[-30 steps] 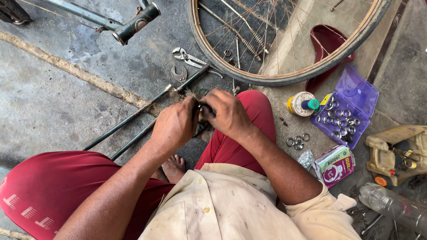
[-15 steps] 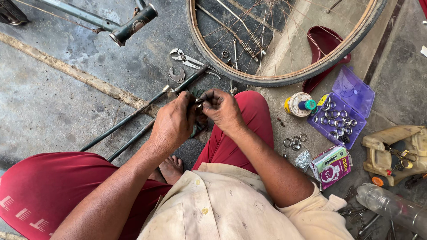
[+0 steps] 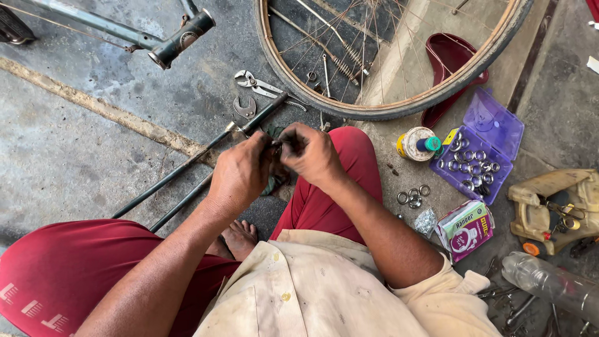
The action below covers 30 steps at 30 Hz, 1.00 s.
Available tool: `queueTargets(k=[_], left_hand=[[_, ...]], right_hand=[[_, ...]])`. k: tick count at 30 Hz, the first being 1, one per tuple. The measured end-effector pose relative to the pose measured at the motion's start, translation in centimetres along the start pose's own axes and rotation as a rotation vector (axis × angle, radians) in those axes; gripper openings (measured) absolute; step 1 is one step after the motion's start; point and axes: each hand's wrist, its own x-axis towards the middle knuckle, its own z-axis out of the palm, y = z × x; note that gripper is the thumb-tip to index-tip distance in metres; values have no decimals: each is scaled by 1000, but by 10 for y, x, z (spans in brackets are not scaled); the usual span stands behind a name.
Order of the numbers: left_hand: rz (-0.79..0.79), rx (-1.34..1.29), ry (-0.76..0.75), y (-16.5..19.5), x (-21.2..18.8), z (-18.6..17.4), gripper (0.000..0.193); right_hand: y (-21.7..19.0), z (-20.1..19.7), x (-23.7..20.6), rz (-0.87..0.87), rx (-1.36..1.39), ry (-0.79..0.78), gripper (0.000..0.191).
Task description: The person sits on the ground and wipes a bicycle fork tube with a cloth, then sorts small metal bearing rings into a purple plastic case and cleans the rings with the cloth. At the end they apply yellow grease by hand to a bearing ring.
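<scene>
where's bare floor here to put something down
Bare concrete lies at the left, between the bike frame tube and the two dark rods. It is crowded at the right: purple box of rings, small tin, loose rings, packet, clear bottle. Pliers lie by the wheel.

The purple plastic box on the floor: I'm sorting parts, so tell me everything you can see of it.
The purple plastic box is translucent and lies open on the concrete floor, its hinged lid folded back. Inside are many small silvery metal rings. A few loose rings lie beside it. A small round tin sits at its edge. Neither hand touches it.
</scene>
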Motion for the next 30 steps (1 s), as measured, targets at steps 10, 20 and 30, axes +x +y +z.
queueTargets(k=[10,20,30], left_hand=[[52,147,-137,0,1,4,21],[-293,-419,34,-1,-1,12,12],[-686,-1096,-94,-19,8,15,17]], right_hand=[[-13,-8,-8,-506,-619,11,30],[26,18,-6,178,718,-7,9],[-3,-27,-6,-176,52,212,6]])
